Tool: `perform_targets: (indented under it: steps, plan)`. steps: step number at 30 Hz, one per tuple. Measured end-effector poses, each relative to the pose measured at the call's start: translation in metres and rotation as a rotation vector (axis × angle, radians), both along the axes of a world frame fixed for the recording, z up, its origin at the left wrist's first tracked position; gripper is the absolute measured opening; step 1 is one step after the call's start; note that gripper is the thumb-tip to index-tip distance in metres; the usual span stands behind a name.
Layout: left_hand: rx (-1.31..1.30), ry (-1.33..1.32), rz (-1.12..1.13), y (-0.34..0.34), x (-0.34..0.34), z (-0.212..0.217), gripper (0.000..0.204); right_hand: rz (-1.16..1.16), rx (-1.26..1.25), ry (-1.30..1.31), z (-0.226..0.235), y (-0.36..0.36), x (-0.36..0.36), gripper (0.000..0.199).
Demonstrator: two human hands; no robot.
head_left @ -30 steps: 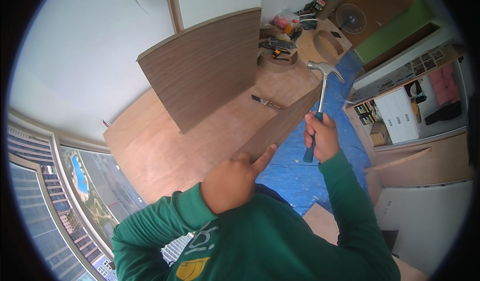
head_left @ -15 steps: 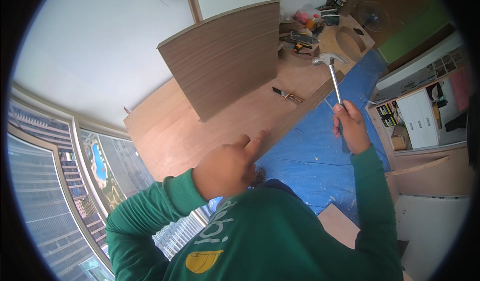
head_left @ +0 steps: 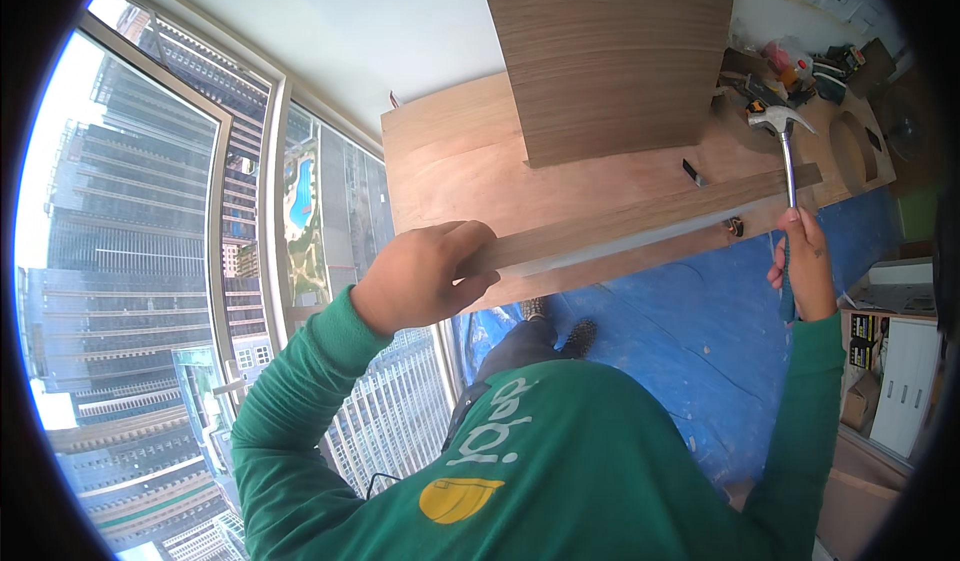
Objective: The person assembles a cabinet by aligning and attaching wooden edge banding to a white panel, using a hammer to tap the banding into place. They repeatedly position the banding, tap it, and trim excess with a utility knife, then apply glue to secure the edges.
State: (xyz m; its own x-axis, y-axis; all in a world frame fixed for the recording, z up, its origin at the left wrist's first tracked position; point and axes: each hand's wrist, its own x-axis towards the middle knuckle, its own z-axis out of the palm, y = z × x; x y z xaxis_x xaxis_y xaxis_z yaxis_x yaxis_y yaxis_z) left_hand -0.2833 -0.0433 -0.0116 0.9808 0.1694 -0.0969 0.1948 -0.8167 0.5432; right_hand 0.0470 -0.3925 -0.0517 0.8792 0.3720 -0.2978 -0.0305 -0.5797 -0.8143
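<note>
Right of the window (head_left: 250,211), my left hand (head_left: 425,271) has its fingers closed on the left end of the wood strip (head_left: 640,216), slanting over the tabletop (head_left: 450,161). My sweater (head_left: 610,451) bears white lettering and a yellow helmet. Past a standing panel (head_left: 620,71) and a knife (head_left: 694,173), my right hand (head_left: 808,261) grips the hammer (head_left: 787,146), near cluttered tools (head_left: 800,73).

Bright daylight enters through the window (head_left: 150,241) at left, its sky (head_left: 72,91) blown white at upper left; the right edge is dim. Straight lines bow toward the black, blue-fringed rim.
</note>
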Motion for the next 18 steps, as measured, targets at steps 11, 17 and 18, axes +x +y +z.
perform_targets:
  steps: [11,17,18]
  plan:
    - [-0.302,-0.386,0.209,-0.070,-0.072,-0.073,0.046,-0.025,-0.131,-0.102,0.008,0.008,-0.001,0.038]
    - [-0.751,-0.432,0.339,-0.026,0.004,-0.159,0.079,-0.088,-0.130,-0.110,0.008,0.013,-0.004,0.038]
    - [-0.809,-0.330,0.303,-0.025,0.013,-0.163,0.079,-0.093,-0.127,-0.105,0.008,0.013,-0.005,0.038]
